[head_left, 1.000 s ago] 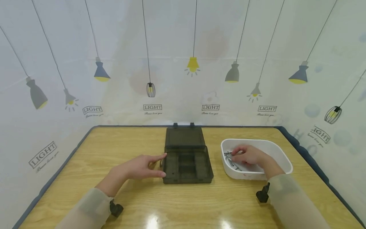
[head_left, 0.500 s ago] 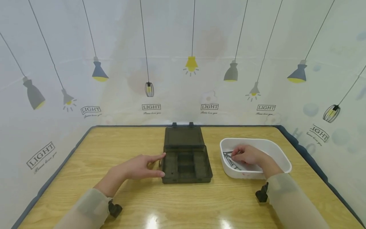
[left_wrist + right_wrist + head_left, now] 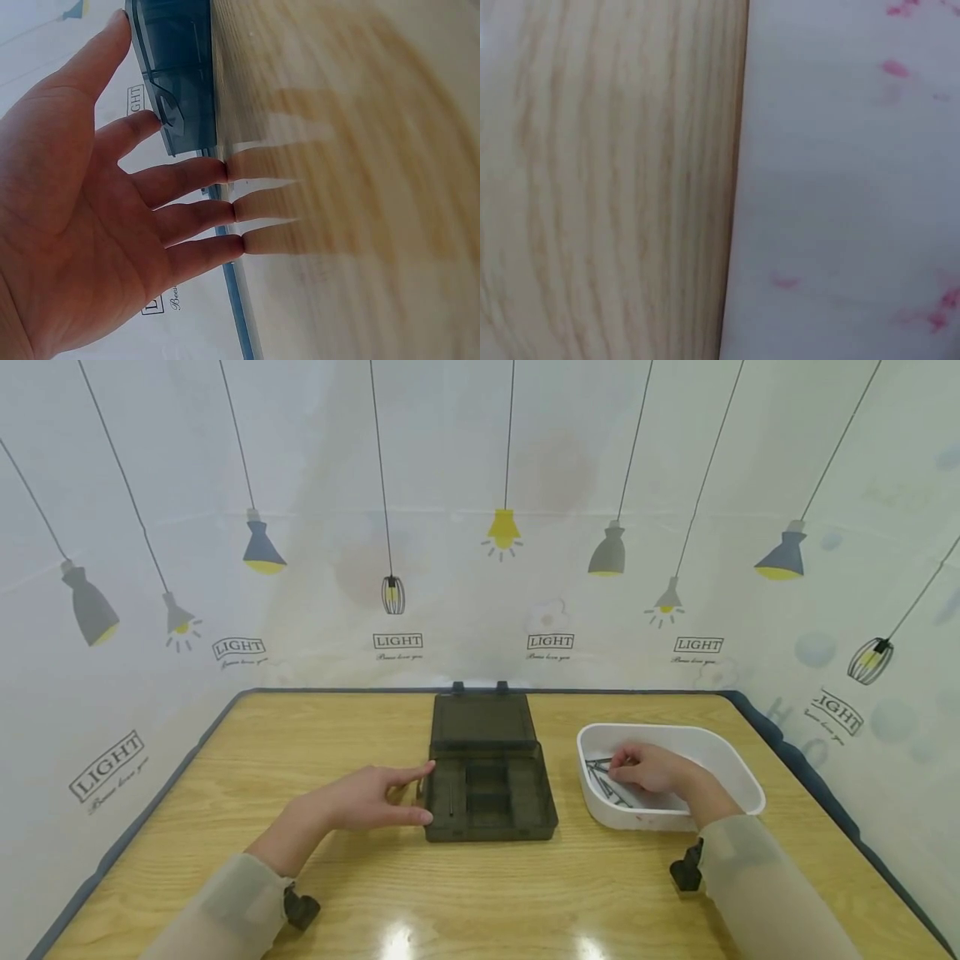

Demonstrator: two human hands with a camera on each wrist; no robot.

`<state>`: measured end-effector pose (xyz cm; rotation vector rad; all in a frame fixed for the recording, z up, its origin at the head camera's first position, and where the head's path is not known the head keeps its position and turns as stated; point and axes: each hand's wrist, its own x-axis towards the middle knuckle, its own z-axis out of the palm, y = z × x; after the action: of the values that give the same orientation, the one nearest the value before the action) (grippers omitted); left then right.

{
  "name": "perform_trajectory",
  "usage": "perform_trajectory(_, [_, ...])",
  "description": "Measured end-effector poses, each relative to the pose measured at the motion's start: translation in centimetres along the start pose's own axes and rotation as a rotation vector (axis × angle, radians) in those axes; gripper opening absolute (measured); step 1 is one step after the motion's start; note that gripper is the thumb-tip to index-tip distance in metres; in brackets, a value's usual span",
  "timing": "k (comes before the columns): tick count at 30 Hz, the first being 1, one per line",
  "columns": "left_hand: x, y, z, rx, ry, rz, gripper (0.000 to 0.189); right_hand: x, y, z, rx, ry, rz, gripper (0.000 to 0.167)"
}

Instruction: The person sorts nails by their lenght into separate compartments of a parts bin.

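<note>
In the head view, a dark see-through compartment box (image 3: 491, 793) lies on the table with its lid (image 3: 483, 718) flipped back. A thin dark rod (image 3: 452, 798) lies in its left compartment. My left hand (image 3: 367, 799) touches the box's left side with thumb and index fingertip, fingers spread; the left wrist view shows the other fingertips on the tabletop. My right hand (image 3: 652, 768) reaches into a white tub (image 3: 731, 760), thumb and fingers drawn together at several thin grey rods (image 3: 606, 785), like nails or screws. Whether it pinches one is hidden.
The wooden table (image 3: 345, 893) has a dark blue edging (image 3: 337, 691) along its back and sides. Behind it hangs a pale sheet (image 3: 465, 602) printed with lamps. In the right wrist view, the tub's outer wall (image 3: 840, 187) shows pink marks.
In the tub, my right thumb and fingers have drawn closer together among the rods, which have shifted slightly. My left hand stays at the box.
</note>
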<state>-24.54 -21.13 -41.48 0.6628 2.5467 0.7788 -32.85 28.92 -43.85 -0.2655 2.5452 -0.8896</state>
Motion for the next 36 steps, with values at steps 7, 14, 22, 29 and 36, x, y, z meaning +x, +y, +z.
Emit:
perform_trajectory(7, [0.1,-0.1,0.1,0.004,0.011,0.006,0.091,-0.5,-0.5,-0.1,-0.005,-0.012,-0.043,0.014])
perform_trajectory(14, [0.2,-0.1,0.0,0.0,0.002,0.002,0.091,-0.1,0.2,-0.4,0.032,0.014,-0.047,0.01])
perform_trajectory(22, [0.1,0.1,-0.1,-0.005,-0.005,0.0,0.091,-1.3,-1.1,-0.5,0.049,0.054,-0.074,0.012])
perform_trajectory(29, [-0.1,0.1,-0.1,-0.001,0.0,0.008,0.091,-2.8,-2.9,-0.1,0.094,0.154,-0.067,0.019])
perform_trajectory(36, [0.0,-0.1,-0.1,-0.008,-0.001,0.014,0.091,-4.6,-5.1,0.4,0.179,0.232,-0.092,0.037])
